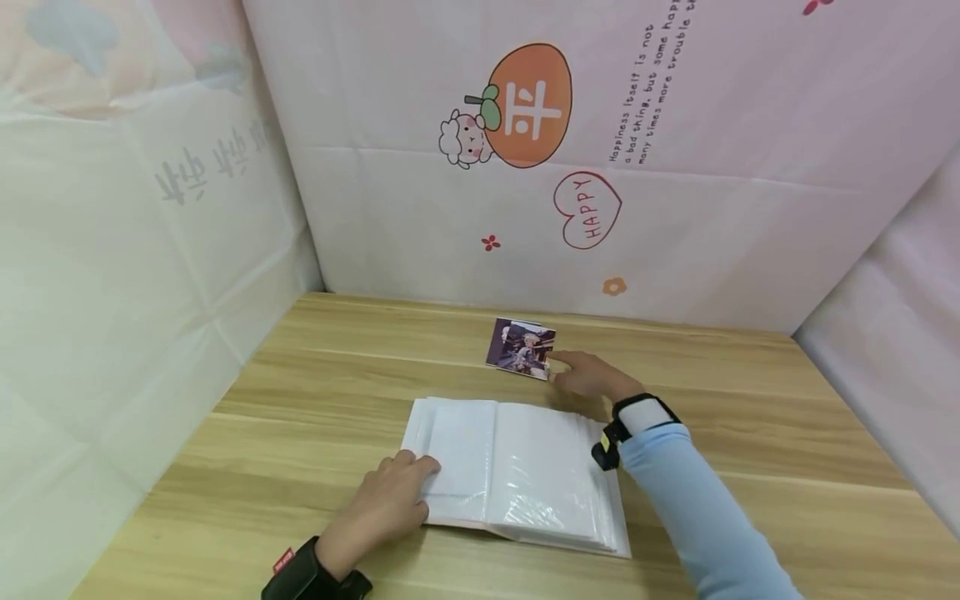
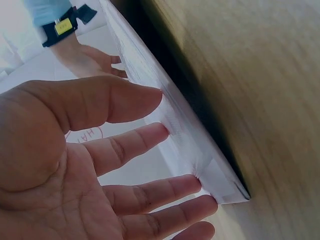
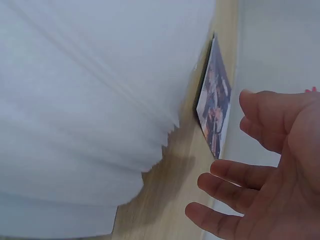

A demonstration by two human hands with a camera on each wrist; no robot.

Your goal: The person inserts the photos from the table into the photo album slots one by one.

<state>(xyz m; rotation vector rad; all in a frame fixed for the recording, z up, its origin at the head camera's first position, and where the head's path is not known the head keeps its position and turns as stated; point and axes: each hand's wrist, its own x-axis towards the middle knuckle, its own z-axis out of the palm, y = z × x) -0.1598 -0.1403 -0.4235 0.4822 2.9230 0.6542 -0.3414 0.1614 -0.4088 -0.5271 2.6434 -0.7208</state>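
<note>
An open white photo album [image 1: 517,471] with clear sleeves lies on the wooden table [image 1: 247,467]. My left hand [image 1: 390,498] rests flat on its left page, fingers straight; in the left wrist view the fingertips [image 2: 165,131] touch the album's edge [image 2: 200,160]. A small stack of photos [image 1: 521,347] lies behind the album near the back wall. My right hand [image 1: 588,375] reaches toward its right edge with relaxed fingers, holding nothing. The right wrist view shows the photos [image 3: 215,107] just beyond the fingers [image 3: 227,172], apart from them.
Paper-covered walls with cartoon prints close in the table at the back [image 1: 525,167], left [image 1: 112,275] and right [image 1: 900,350]. Bare wood lies on both sides of the album.
</note>
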